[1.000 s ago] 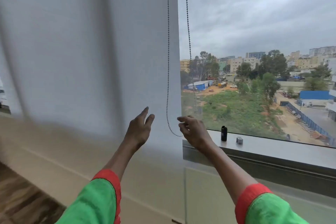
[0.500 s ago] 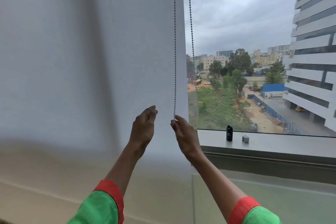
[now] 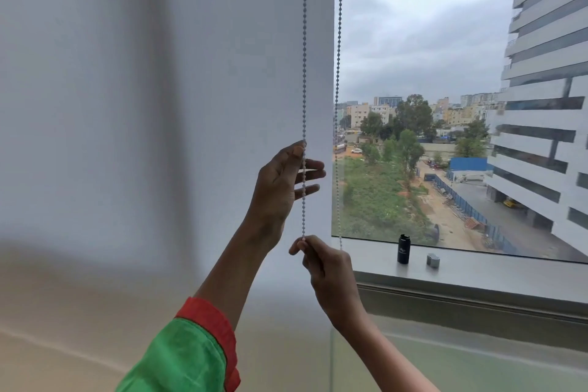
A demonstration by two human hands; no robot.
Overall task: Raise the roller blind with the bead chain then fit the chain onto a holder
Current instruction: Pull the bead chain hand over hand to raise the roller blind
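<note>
A white roller blind (image 3: 159, 89) hangs lowered over the left part of the window. Its grey bead chain (image 3: 304, 41) drops in two strands along the blind's right edge. My left hand (image 3: 280, 181) is raised against the left strand, thumb and forefinger touching it near the top, the other fingers spread. Lower down, my right hand (image 3: 321, 261) pinches the same strand between fingertips. The right strand (image 3: 339, 57) hangs free down to the sill. No chain holder is visible.
A grey window sill (image 3: 493, 277) runs along the right, carrying a small black cylinder (image 3: 403, 248) and a small grey object (image 3: 433, 260). Bare glass right of the blind shows buildings and trees outside. Wall lies below the sill.
My left hand rose and came onto the left strand. My right hand moved down along that strand, pinching it. The view shifted slightly right and closer.
</note>
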